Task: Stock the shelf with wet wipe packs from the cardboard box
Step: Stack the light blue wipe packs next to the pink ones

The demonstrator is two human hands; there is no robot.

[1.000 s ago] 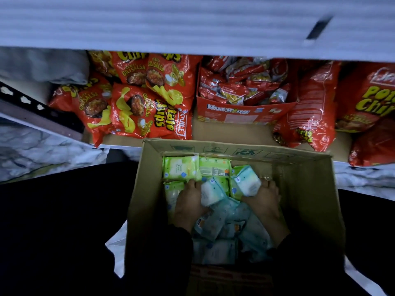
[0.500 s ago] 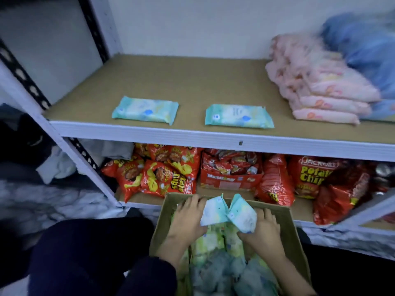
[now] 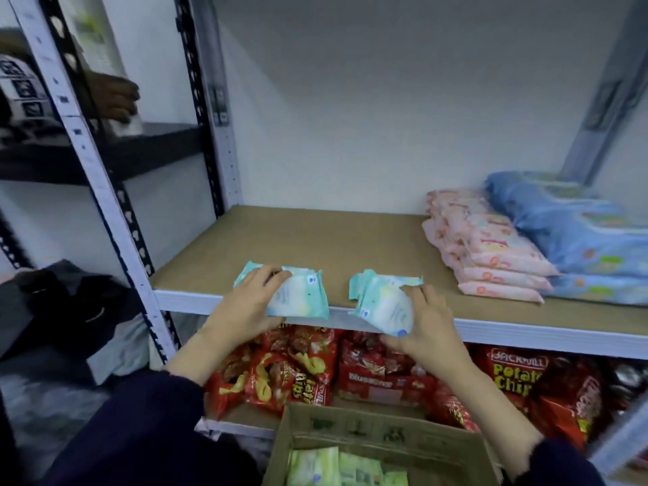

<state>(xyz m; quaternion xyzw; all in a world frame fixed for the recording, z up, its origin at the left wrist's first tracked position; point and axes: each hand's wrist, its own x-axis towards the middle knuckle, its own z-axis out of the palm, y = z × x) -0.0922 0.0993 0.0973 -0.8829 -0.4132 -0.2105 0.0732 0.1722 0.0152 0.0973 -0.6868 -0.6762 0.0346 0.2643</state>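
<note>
We note two teal wet wipe packs at shelf [image 3: 350, 240] front edge. Left pack [image 3: 299, 296] gripped by left hand [image 3: 245, 306], fingers curled over top. Right pack [image 3: 384, 303] gripped by right hand [image 3: 426, 327], tilted, overhanging edge. Cardboard box [image 3: 378, 436] below, green packs [image 3: 333, 468] inside. Pink packs [image 3: 491, 254] stacked on shelf at right.

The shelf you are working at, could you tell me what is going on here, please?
A person is stocking the brown board shelf with teal wet wipe packs. The left hand holds one pack at the shelf's front edge, over another already lying there, and the right hand holds a second pack beside it. The open cardboard box below holds green packs.
</note>
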